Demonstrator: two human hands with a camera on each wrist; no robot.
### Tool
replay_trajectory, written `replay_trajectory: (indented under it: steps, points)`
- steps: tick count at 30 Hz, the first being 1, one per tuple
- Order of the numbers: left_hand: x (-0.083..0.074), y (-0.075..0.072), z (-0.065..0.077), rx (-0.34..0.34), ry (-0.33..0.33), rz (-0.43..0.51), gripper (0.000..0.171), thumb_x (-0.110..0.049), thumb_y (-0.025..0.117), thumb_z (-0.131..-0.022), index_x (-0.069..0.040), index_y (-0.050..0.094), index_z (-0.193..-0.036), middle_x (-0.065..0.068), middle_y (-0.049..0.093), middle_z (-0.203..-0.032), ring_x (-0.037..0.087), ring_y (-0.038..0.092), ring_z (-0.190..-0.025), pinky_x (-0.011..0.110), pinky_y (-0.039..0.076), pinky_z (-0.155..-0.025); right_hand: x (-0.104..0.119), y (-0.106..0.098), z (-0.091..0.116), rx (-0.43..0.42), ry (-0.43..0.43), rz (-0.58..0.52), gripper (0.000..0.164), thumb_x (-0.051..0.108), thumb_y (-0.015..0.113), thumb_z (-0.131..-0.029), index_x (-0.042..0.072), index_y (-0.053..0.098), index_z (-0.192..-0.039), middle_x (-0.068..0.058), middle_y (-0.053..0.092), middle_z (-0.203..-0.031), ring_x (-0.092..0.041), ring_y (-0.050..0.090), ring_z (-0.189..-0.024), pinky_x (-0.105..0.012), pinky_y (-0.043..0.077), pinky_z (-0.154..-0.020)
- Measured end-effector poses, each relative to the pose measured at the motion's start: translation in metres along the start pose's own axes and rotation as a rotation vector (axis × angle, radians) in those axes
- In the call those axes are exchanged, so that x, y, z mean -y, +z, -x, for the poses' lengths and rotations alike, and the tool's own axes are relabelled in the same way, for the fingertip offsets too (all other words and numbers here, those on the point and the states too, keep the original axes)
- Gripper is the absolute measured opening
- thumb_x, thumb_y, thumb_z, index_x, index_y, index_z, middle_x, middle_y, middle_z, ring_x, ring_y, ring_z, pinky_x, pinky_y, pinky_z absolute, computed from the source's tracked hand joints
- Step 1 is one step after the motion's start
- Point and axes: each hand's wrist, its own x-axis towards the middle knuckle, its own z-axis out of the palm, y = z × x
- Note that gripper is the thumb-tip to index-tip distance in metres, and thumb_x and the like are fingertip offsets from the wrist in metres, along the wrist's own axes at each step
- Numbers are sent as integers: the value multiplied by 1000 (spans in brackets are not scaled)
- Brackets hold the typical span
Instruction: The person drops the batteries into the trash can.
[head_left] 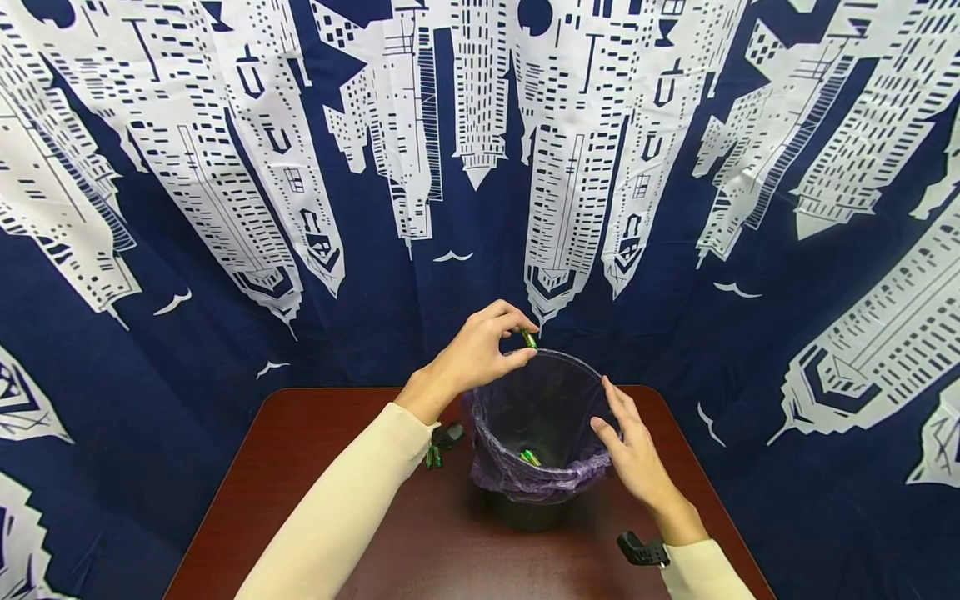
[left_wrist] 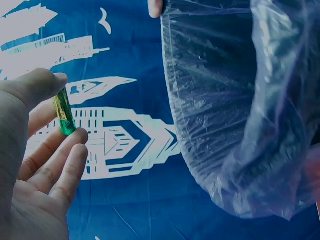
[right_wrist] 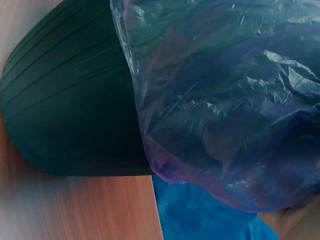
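My left hand (head_left: 483, 346) pinches a green and gold battery (left_wrist: 64, 111) between thumb and fingertips, above the far left rim of a dark trash can (head_left: 528, 512). A purple plastic liner (head_left: 517, 483) covers the can's inside and folds down over its rim. My right hand (head_left: 633, 450) rests against the can's right rim, thumb and fingers spread along the edge. Inside, green and gold batteries (head_left: 530, 457) lie on the bottom. In the right wrist view the liner (right_wrist: 225, 100) hides most of the right hand.
The can stands on a reddish-brown wooden table (head_left: 330, 467). More green batteries (head_left: 433, 457) lie on the table left of the can, partly hidden by the left wrist's black strap device (head_left: 450, 435). Behind hangs a navy curtain (head_left: 420, 292) with white city buildings.
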Motion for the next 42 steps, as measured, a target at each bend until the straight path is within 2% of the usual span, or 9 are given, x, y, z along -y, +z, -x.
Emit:
replay_trajectory:
  steps: [8, 12, 16, 24, 32, 42]
  points:
    - [-5, 7, -7, 35, -7, -14, 33, -18, 91, -103, -7, 83, -133, 12, 74, -133, 28, 76, -120, 40, 66, -111, -1, 1, 1, -1, -2, 5, 73, 17, 63, -117, -1, 34, -181, -33, 35, -183, -59, 35, -170, -88, 29, -131]
    - [-6, 8, -7, 74, -56, -50, 39, -27, 91, -104, -12, 82, -139, 9, 73, -139, 27, 75, -129, 41, 64, -116, -1, 2, 1, -7, -9, 9, 72, 17, 63, -117, -3, 35, -180, -33, 36, -182, -60, 36, -169, -88, 29, -129]
    - [-6, 6, -2, 102, -116, -75, 43, -34, 91, -104, -17, 81, -143, 6, 72, -142, 26, 74, -131, 44, 64, -114, -1, 3, 1, -10, -15, 15, 72, 17, 63, -116, -3, 35, -180, -34, 37, -182, -61, 37, -168, -89, 30, -129]
    - [1, 1, 9, 87, -140, -98, 40, -36, 90, -105, -21, 82, -141, 3, 73, -144, 25, 74, -125, 44, 64, -106, -1, 2, 0, -3, -16, 3, 72, 16, 64, -116, -3, 35, -180, -33, 36, -182, -60, 36, -169, -89, 29, -130]
    - [8, -3, 21, 92, -159, -91, 36, -34, 87, -108, -21, 82, -141, 4, 74, -143, 26, 75, -131, 47, 64, -112, -1, 2, 0, -5, -7, 4, 73, 17, 63, -116, 0, 34, -181, -33, 36, -183, -61, 36, -169, -89, 29, -131]
    - [20, -6, 33, 64, -156, -93, 36, -34, 86, -108, -19, 83, -141, 4, 76, -142, 27, 76, -135, 47, 63, -119, -1, 2, 0, -15, -14, 10, 72, 17, 62, -116, -3, 35, -180, -34, 36, -182, -61, 37, -168, -90, 29, -130]
